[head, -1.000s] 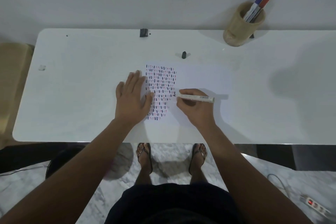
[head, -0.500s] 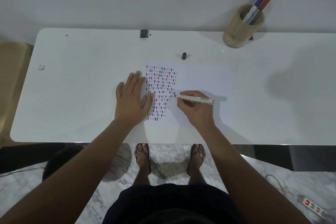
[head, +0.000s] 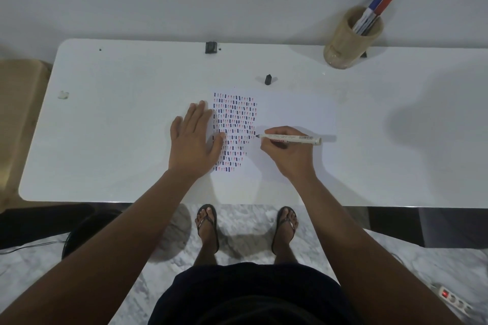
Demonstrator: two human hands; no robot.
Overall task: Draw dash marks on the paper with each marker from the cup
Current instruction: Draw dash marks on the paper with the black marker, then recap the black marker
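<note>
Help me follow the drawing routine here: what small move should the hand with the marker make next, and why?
Probably press the tip down for another dash just below. The right hand holds the marker at the right edge of the dashes on the paper, that column looks unfinished, and the left hand lies flat across the paper's edge.

white paper [head: 293, 116] lies flat on the tabletop, its left part filled with rows of dark blue and red dashes. uncapped white marker [head: 289, 138] lies nearly horizontal, tip at the dash block's right edge. tan cup [head: 343, 45] stands at the far right, holding a blue-capped marker [head: 369, 9] and a red-capped marker [head: 380, 8].
</note>
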